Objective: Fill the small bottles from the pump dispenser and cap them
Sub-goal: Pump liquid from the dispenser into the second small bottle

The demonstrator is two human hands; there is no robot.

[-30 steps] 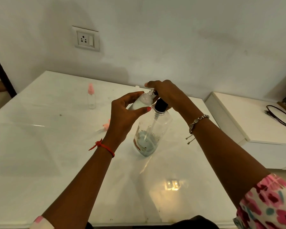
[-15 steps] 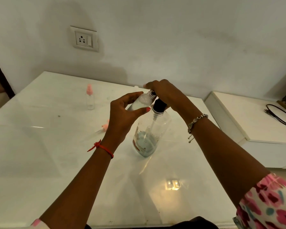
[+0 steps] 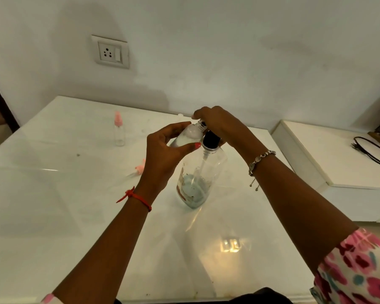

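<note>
One small bottle, tilted, pinched between left hand thumb and fingers; mouth sits under right hand fingers curled over pump dispenser head, presumably to catch each squirt

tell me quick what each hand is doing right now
left hand: holding the small bottle, tilted toward the pump.
right hand: fingers curled over the head of the pump dispenser.
</note>
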